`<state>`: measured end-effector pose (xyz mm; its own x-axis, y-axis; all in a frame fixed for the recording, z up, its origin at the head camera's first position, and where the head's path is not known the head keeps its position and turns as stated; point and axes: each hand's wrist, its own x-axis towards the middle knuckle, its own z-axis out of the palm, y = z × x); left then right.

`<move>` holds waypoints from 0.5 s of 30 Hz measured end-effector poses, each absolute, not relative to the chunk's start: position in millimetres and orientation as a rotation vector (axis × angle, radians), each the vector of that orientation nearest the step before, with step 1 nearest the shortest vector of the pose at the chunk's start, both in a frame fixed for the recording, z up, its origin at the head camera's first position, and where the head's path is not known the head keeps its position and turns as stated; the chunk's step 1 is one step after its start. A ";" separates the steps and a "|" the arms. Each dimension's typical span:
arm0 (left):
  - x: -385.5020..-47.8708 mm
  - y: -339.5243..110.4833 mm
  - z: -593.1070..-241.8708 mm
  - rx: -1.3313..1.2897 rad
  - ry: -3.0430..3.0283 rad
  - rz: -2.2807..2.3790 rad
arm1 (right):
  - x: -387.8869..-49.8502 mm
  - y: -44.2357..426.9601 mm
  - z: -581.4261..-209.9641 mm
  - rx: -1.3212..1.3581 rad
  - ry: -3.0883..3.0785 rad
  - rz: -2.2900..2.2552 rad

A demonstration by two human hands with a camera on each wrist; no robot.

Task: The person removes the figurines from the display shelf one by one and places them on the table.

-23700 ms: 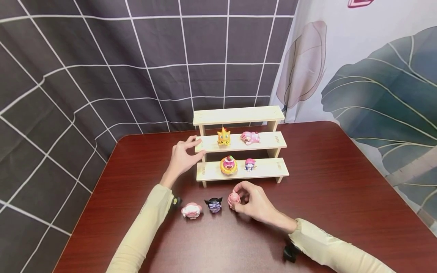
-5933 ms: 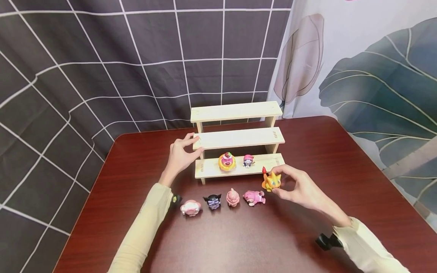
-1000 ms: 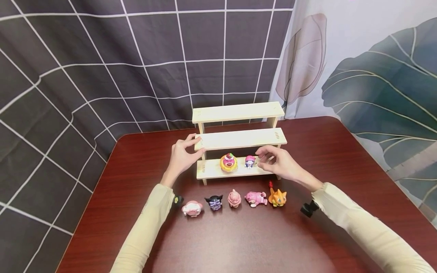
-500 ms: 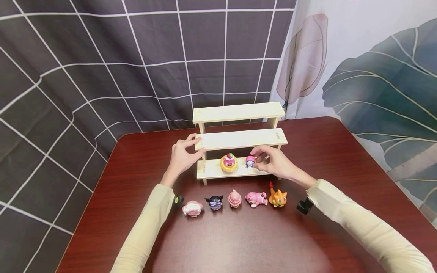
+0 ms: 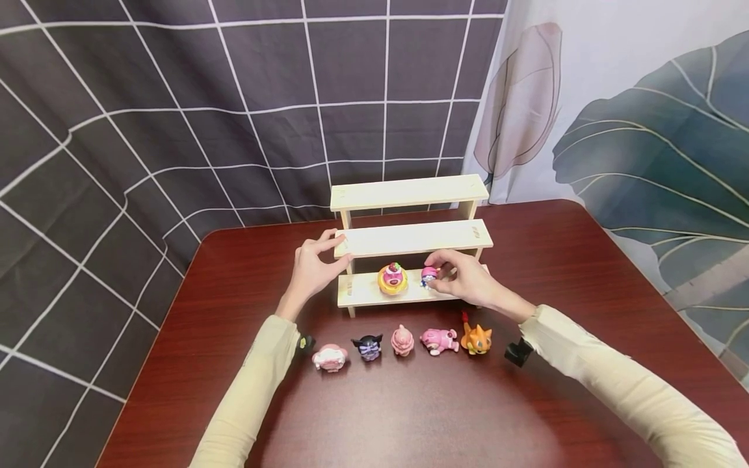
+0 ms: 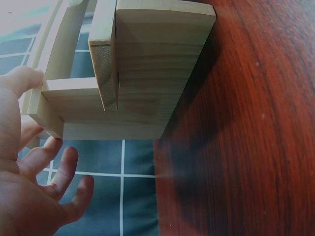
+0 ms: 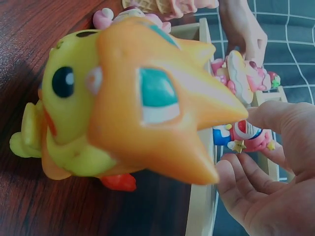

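Observation:
My left hand (image 5: 313, 270) holds the left end of the middle board of a three-step wooden shelf (image 5: 409, 239); in the left wrist view the thumb lies on one face of the board and the other fingers trail loosely. On the lowest step, my right hand (image 5: 465, 276) pinches a small figurine with a pink hat (image 5: 429, 276) between thumb and fingers. Its star ornament and blue parts show in the right wrist view, beside the right hand (image 6: 34, 162) being out of the left wrist view. Left of it stands a pink bear figurine in a yellow ring (image 5: 393, 279).
In front of the shelf, figurines stand in a row on the red-brown table (image 5: 374, 422): a pink-and-white one (image 5: 330, 358), a black-and-purple one (image 5: 368, 348), a pink swirl-topped one (image 5: 402, 341), a lying pink bear (image 5: 439, 341) and an orange one (image 5: 476, 339).
The bear and orange figurines went from the middle step to the table row earlier. Over the last second my right hand moved left and closed on the pink-hatted figurine; my left hand stayed put.

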<state>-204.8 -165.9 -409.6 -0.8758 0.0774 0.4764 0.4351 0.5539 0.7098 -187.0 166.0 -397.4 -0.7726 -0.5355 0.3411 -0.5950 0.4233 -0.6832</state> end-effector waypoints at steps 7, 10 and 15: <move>-204.0 -166.0 -409.1 -0.415 -2.410 -1.256 | -187.5 163.9 -399.1 1.039 -2.607 1.259; -204.0 -165.8 -409.1 -0.408 -2.415 -1.259 | -187.6 163.6 -399.2 1.029 -2.624 1.253; -204.9 -166.4 -409.7 -0.412 -2.412 -1.259 | -187.5 162.6 -398.3 1.024 -2.624 1.230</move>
<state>-204.9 -166.4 -409.7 -0.8819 0.0790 0.4647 0.4264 0.5542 0.7149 -187.5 162.6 -398.3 -0.7762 -0.5408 0.3242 -0.5951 0.4583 -0.6602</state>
